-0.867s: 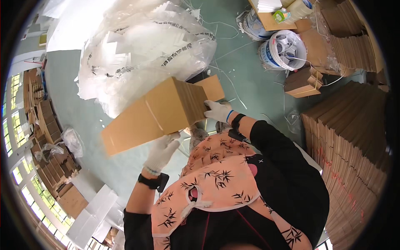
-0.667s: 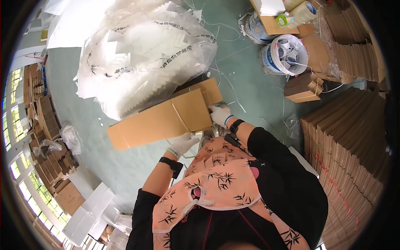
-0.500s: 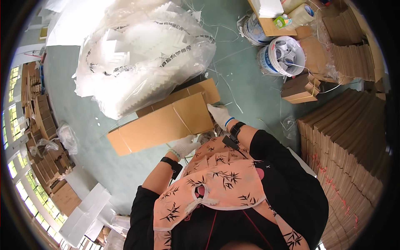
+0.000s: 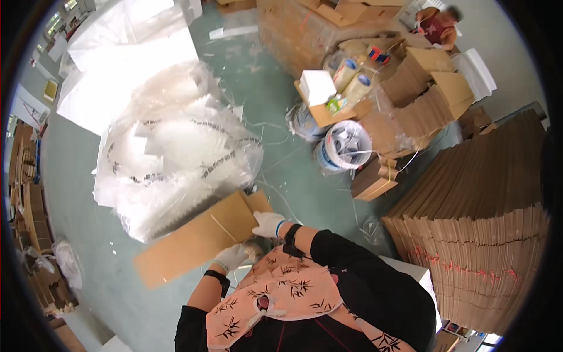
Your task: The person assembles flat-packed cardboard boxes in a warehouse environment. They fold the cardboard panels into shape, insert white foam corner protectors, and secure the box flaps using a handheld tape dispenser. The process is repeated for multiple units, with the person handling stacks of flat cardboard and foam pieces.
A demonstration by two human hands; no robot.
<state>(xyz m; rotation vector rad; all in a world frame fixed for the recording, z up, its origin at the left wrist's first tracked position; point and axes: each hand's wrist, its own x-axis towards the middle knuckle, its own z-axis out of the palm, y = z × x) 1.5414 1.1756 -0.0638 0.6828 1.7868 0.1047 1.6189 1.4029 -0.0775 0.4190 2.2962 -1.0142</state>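
A long, flat brown cardboard bundle [image 4: 186, 242] with a pale strap round it lies aslant in front of me. My right hand [image 4: 269, 224], in a white knit glove, is closed on its right end. Along the near edge, close to that end, rests my left hand [image 4: 231, 257], gloved the same way; its fingers are blurred and partly hidden, so its grip is unclear. Another brown cardboard piece [image 4: 260, 201] shows behind the bundle's far right end. Just beyond lies a big clear plastic bag [image 4: 182, 146] of white foam pieces.
To the right rises a tall stack of flattened cardboard [image 4: 469, 234]. A white bucket [image 4: 347, 146] of tape rolls or cores stands ahead right, with a small strapped cardboard bundle [image 4: 375, 179] beside it. Loose straps cross the green floor [image 4: 281, 170]. A person [image 4: 437, 26] is at the far right.
My view has swung right and up, bringing in the far boxes and the person. Both hands stay at the cardboard bundle, and less of the piece behind it shows.
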